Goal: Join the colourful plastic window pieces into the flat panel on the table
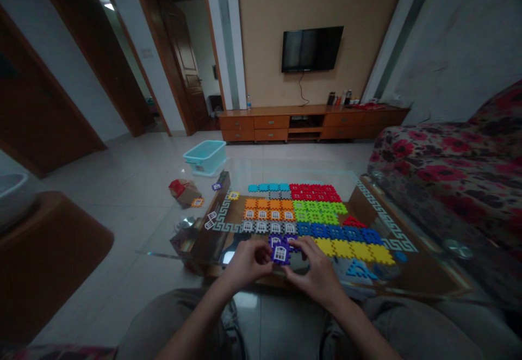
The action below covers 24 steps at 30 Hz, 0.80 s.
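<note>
Between my two hands is a purple interlocking tile with a white window (pixel 280 253), just above the near part of the glass table. My left hand (pixel 249 262) pinches its left edge with thumb and fingers. The fingers of my right hand (pixel 316 273) are closed on its right side. Two more purple tiles, one of them partly covered (pixel 291 240), lie just beyond it. Past them is a row of grey window tiles (pixel 261 227), with orange tiles (pixel 269 204) behind. Blue tiles (pixel 335 231) and yellow tiles (pixel 342 248) lie to the right.
Green tiles (pixel 320 208), red tiles (pixel 314 192) and cyan tiles (pixel 269 187) fill the far rows of the glass table (pixel 163 240). Loose white window pieces (pixel 211 219) lie at left. A light-blue plastic tub (pixel 206 157) stands beyond the table. A floral sofa (pixel 452 148) borders the right.
</note>
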Available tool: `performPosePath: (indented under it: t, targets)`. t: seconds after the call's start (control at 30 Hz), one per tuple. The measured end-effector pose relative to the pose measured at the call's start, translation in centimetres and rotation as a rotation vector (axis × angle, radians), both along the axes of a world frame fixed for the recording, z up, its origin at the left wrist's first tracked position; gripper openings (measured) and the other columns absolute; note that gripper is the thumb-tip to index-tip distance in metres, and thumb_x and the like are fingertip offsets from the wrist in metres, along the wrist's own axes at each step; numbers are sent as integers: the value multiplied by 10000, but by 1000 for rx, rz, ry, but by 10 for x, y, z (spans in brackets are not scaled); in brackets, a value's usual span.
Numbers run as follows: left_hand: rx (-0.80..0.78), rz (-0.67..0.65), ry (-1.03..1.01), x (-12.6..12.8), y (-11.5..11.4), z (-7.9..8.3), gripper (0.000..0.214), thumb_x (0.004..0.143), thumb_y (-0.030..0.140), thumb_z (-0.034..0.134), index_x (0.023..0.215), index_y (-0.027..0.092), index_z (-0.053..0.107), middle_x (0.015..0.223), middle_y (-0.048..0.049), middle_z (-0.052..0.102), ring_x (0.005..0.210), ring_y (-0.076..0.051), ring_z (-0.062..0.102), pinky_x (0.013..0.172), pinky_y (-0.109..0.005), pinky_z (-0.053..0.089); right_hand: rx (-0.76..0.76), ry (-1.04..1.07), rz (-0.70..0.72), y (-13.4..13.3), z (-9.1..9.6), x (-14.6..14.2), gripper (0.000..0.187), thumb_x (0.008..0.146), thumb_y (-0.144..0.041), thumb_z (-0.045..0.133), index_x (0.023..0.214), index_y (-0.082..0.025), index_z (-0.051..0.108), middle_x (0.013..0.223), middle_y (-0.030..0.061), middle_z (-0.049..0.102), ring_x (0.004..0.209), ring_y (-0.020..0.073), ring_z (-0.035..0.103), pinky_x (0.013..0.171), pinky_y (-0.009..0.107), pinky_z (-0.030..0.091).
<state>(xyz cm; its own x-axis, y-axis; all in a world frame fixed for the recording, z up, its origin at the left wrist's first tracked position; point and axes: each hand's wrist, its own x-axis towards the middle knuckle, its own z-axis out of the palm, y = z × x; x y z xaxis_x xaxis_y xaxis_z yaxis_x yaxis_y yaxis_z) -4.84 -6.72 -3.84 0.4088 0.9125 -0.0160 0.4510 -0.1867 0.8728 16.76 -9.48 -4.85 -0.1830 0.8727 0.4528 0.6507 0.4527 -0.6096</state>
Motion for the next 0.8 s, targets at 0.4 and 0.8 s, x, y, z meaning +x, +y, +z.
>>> performPosePath:
  t: [0.4,0.8]
  targets:
    - [130,11,-6,-10,-5,0,153,703,186,667,846,142,703,741,-20,683,679,-139,611,626,-217,454,-52,-8,16,-3,-4,-6,413,740,-264,689,1138,-235,578,1083,76,615,998,256,620,844,394,543]
    - [204,137,144,-30,16,-8,145,733,220,636,834,144,706,722,-21,684,648,-136,594,605,-222,426,-84,-33,21,-5,-8,-5,458,798,-300,681,1231,-234,546,1185,107,586,1079,277,602,905,455,533]
